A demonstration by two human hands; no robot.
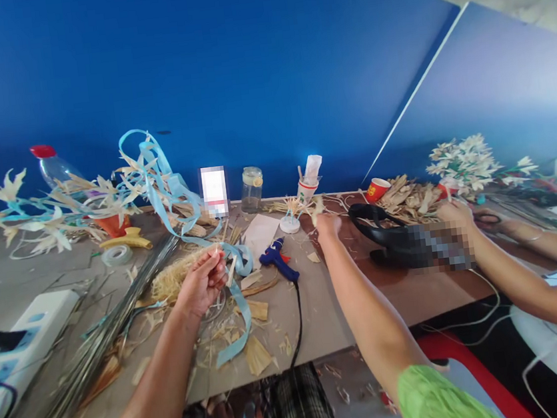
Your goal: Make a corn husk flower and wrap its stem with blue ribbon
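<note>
My left hand (202, 281) is closed in a pinch on the end of a light blue ribbon (242, 307), above the grey table (306, 320). The ribbon hangs down toward the table's front edge and also loops up at the back (152, 163). My right hand (327, 223) reaches far across the table with its fingers closed around a small pale piece of dried husk (316, 206). A blue glue gun (277, 260) lies between my two arms, its black cord running off the front edge.
Dried husk scraps (257, 353), a bundle of thin wires (116, 328), a tape roll (116, 255), a glass jar (251, 188), paper cups (375, 189) and husk flowers (48, 218) crowd the table. A white power strip (22, 342) sits at the left. Another person's arms (517, 269) work at the right.
</note>
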